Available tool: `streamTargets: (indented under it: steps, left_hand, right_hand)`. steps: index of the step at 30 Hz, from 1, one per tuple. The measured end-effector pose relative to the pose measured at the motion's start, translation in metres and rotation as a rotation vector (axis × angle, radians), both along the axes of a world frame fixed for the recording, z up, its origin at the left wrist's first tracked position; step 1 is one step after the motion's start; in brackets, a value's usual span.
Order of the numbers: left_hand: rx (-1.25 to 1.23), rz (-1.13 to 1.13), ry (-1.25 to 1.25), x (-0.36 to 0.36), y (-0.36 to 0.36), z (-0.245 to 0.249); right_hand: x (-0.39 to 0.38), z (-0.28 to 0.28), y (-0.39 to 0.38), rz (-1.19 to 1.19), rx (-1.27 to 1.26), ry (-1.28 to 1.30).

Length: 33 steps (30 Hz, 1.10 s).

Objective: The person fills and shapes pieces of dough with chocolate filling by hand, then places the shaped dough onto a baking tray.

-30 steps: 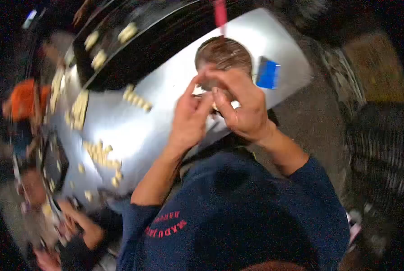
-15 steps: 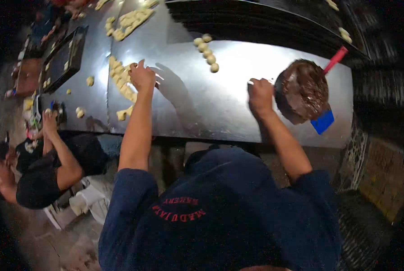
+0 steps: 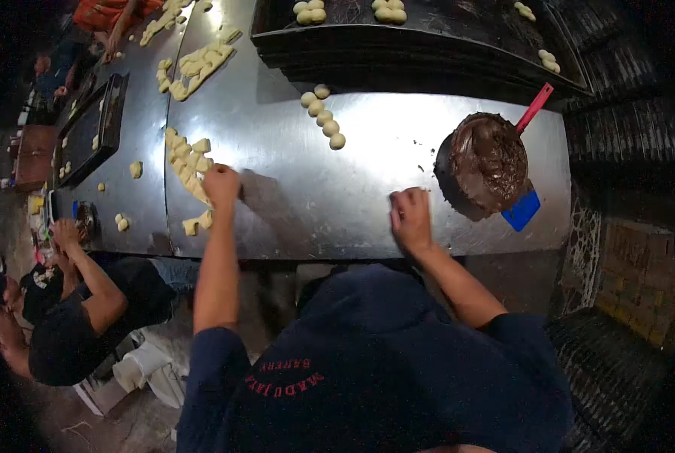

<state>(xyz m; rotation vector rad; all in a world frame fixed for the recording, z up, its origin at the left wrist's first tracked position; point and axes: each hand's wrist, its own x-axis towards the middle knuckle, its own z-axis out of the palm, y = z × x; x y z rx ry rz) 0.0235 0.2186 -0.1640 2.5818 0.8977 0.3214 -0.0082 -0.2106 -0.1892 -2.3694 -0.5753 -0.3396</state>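
Beside a group of cut dough pieces (image 3: pixel 189 167) on the metal table (image 3: pixel 277 219), my left hand (image 3: pixel 221 186) has its fingers curled; whatever they hold, if anything, is hidden. My right hand (image 3: pixel 411 217) rests near the table's front edge with its fingers curled in, and its contents cannot be made out. A line of round dough balls (image 3: pixel 324 118) lies between and beyond my hands. To the right of my right hand stands a pot of dark brown paste (image 3: pixel 489 161) with a red handle (image 3: pixel 536 107) sticking out and a blue scraper (image 3: pixel 521 211) by its base.
Stacked black trays (image 3: pixel 428 45) with clustered dough balls stand at the back. More dough strips (image 3: pixel 200 66) lie at the back left, near another tray (image 3: pixel 88 132). A co-worker (image 3: pixel 88 306) is at the left; another person's orange clothing (image 3: pixel 105 13) shows at the top left.
The view has shifted, showing more of the back trays. My left hand has gone from spread fingers to curled ones beside the dough pieces. My right hand is still curled, now farther from the pot.
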Motion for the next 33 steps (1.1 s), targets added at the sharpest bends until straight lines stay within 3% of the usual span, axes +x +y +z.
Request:
streamTargets:
  steps: [1, 3, 5, 7, 9, 11, 13, 15, 16, 18, 20, 22, 23, 25, 26, 27, 28, 29, 30, 31, 32, 33]
  left_hand:
    - [-0.219, 0.03, -0.043, -0.005, -0.032, 0.001]
    - [-0.332, -0.217, -0.08, -0.015, -0.123, 0.035]
    - [-0.292, -0.32, -0.042, -0.027, -0.163, 0.057]
    - [-0.184, -0.371, -0.043, -0.054, -0.14, 0.027]
    - [-0.066, -0.424, -0.093, -0.054, -0.12, 0.018]
    - [0.252, -0.513, -0.149, -0.073, -0.116, 0.016]
    - [0.141, -0.543, -0.182, -0.077, -0.12, 0.001]
    - [-0.082, -0.567, -0.134, -0.079, -0.127, -0.005]
    - [-0.107, -0.578, -0.142, -0.079, -0.129, -0.008]
    - [-0.142, -0.58, -0.136, -0.076, -0.133, 0.0]
    - [-0.169, -0.583, -0.137, -0.07, -0.133, 0.009]
    - [0.201, -0.636, -0.173, -0.066, -0.131, 0.017]
    - [0.201, -0.639, -0.173, -0.068, -0.128, 0.014]
    - [0.005, -0.553, -0.091, -0.075, -0.125, 0.011]
    - [0.006, -0.56, -0.1, -0.077, -0.126, 0.013]
    - [-0.179, -0.513, -0.06, -0.076, -0.127, 0.018]
    - [-0.362, -0.472, -0.022, -0.071, -0.13, 0.023]
    - [-0.353, -0.496, -0.044, -0.059, -0.141, 0.037]
    - [-0.692, -0.367, -0.214, -0.047, -0.163, 0.059]
    - [-1.034, -0.23, -0.369, -0.038, -0.186, 0.078]
    - [-1.055, -0.263, -0.466, -0.029, -0.204, 0.089]
    - [-1.255, -0.278, -0.425, -0.02, -0.223, 0.128]
  right_hand:
    - [-0.013, 0.002, 0.017, 0.044, 0.021, 0.022]
    - [0.01, 0.028, 0.048, 0.162, 0.085, 0.09]
    - [0.052, 0.001, 0.042, 0.076, 0.041, 0.141]
    - [0.045, 0.018, 0.011, -0.096, 0.071, -0.026]
    - [0.001, 0.015, -0.006, -0.036, 0.075, 0.072]
    - [-0.02, 0.016, 0.004, 0.028, 0.189, 0.136]
    - [0.011, 0.029, 0.029, -0.11, 0.354, 0.564]
    - [0.075, 0.043, 0.061, -0.172, 0.47, 0.716]
    - [0.106, 0.059, 0.079, -0.12, 0.514, 0.656]
    - [0.16, 0.034, 0.119, -0.064, 0.527, 0.31]
    - [0.184, 0.031, 0.141, -0.049, 0.23, 0.181]
    - [0.19, 0.021, 0.15, -0.05, 0.098, 0.133]
    - [0.19, 0.025, 0.15, -0.055, 0.117, 0.135]
    - [0.178, 0.035, 0.143, -0.066, 0.13, 0.139]
    - [0.17, 0.041, 0.135, -0.096, 0.155, 0.033]
    - [0.16, 0.053, 0.128, -0.13, 0.181, -0.08]
    - [0.144, 0.067, 0.12, -0.15, 0.247, 0.163]
    - [0.123, 0.083, 0.116, -0.122, 0.456, 0.349]
    - [0.099, 0.101, 0.113, -0.056, 0.574, 0.419]
    - [0.081, 0.115, 0.109, 0.014, 0.509, 0.321]
    - [0.071, 0.128, 0.102, 0.014, 0.589, 0.236]
    - [0.063, 0.142, 0.094, 0.006, 0.669, 0.157]
